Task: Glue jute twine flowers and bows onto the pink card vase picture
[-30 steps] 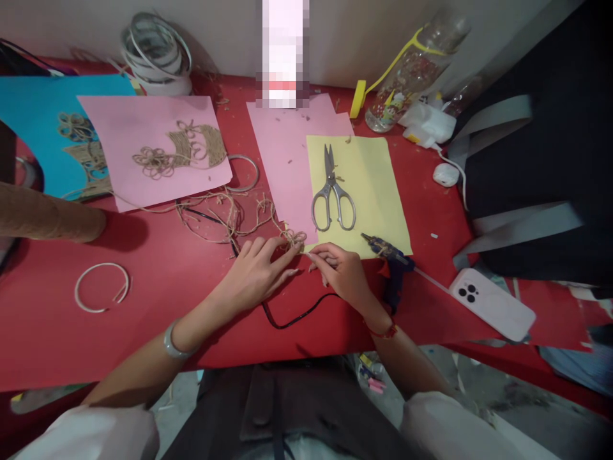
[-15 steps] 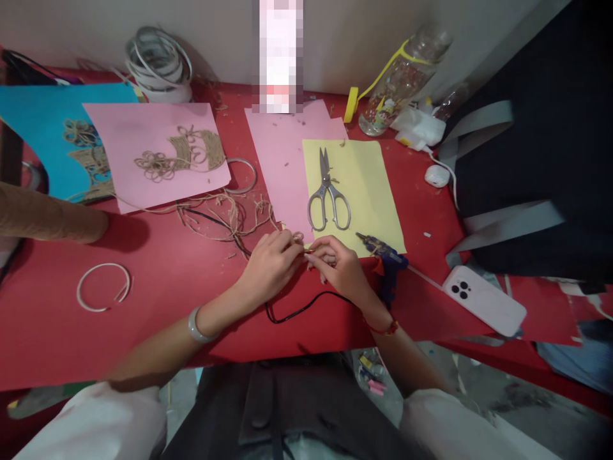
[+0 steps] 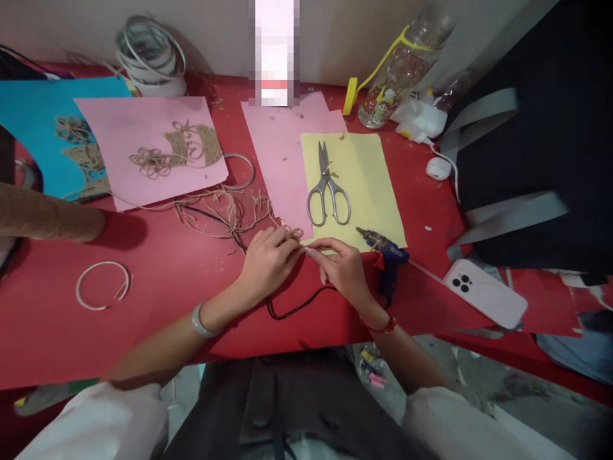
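My left hand (image 3: 269,260) is closed, its fingers pinching jute twine (image 3: 295,234) whose small loops show just beyond the fingertips. My right hand (image 3: 343,268) meets it there, thumb and forefinger pinched on the same twine; the exact bit held is partly hidden. Metal scissors (image 3: 326,191) lie slightly open on the yellow paper (image 3: 371,172) beyond my hands. Right of my right hand rests a blue glue gun (image 3: 390,255), its nozzle over the paper's near edge. A black cord (image 3: 297,314) curves below my hands.
Loose twine (image 3: 232,214) tangles left of my hands. Twine shapes lie on pink paper (image 3: 119,137) and blue paper (image 3: 29,128). A cardboard tube (image 3: 52,214), white ring (image 3: 78,291), roll of white strip (image 3: 156,70), bottle (image 3: 397,80), phone (image 3: 488,294) and dark bag (image 3: 527,166) surround the workspace.
My right fingers have shifted slightly and straightened along the twine, while my left hand stays pinched on it. The whole view has moved a little.
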`<move>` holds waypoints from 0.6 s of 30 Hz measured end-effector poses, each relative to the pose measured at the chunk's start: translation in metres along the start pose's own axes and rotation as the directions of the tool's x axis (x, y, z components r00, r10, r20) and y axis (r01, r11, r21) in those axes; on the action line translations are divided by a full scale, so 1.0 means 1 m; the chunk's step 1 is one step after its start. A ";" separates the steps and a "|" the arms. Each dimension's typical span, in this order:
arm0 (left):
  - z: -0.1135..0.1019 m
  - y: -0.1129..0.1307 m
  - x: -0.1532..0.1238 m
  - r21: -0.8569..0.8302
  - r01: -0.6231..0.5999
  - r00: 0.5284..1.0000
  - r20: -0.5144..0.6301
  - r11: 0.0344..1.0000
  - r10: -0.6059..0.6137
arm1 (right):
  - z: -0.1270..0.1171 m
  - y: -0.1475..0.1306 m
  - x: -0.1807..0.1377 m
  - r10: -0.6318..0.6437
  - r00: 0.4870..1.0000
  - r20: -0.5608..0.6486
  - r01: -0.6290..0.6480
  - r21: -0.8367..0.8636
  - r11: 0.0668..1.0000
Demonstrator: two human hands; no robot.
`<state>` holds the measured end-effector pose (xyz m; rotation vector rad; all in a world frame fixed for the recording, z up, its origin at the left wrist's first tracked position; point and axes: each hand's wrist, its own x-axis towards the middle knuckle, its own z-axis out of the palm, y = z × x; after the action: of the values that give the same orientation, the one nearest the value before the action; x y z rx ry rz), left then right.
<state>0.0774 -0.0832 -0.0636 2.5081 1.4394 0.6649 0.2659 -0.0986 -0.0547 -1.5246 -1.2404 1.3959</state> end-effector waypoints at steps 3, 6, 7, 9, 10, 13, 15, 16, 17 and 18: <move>0.001 -0.001 -0.001 0.003 -0.008 1.000 0.003 1.000 0.008 | 0.006 -0.002 0.000 -0.055 0.998 -0.013 0.055 -0.006 0.998; 0.002 -0.002 -0.001 0.002 0.000 1.000 0.015 1.000 0.000 | 0.009 -0.001 0.003 -0.139 0.990 -0.031 0.137 -0.042 0.990; 0.003 -0.002 -0.001 -0.001 0.006 1.000 0.013 1.000 -0.006 | 0.010 0.001 0.004 -0.158 0.987 -0.043 0.155 -0.059 0.986; 0.004 -0.002 0.000 -0.005 0.014 1.000 0.003 1.000 -0.014 | 0.010 0.004 0.006 -0.174 0.983 -0.061 0.169 -0.086 0.982; 0.004 -0.001 0.000 -0.007 0.016 1.000 -0.003 1.000 -0.016 | 0.010 0.005 0.007 -0.176 0.982 -0.067 0.169 -0.091 0.981; 0.003 -0.002 0.000 -0.022 0.026 1.000 -0.009 0.999 -0.026 | 0.010 0.008 0.008 -0.175 0.983 -0.059 0.169 -0.097 0.981; 0.001 -0.003 -0.001 -0.063 0.035 0.999 0.008 0.997 -0.035 | 0.009 0.010 0.009 -0.184 0.982 -0.049 0.178 -0.115 0.977; -0.002 -0.004 -0.001 -0.100 0.037 0.999 0.021 0.994 -0.036 | 0.008 0.010 0.009 -0.197 0.980 -0.041 0.190 -0.136 0.972; -0.005 -0.005 0.000 -0.148 0.039 0.999 0.039 0.988 -0.033 | 0.007 0.010 0.010 -0.218 0.976 -0.032 0.209 -0.166 0.964; -0.010 -0.007 0.001 -0.204 0.040 0.998 0.055 0.978 -0.029 | 0.006 0.011 0.011 -0.246 0.969 -0.023 0.236 -0.203 0.950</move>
<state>0.0684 -0.0797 -0.0573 2.3203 1.3205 0.6980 0.2613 -0.0922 -0.0687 -1.4696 -1.5172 1.0976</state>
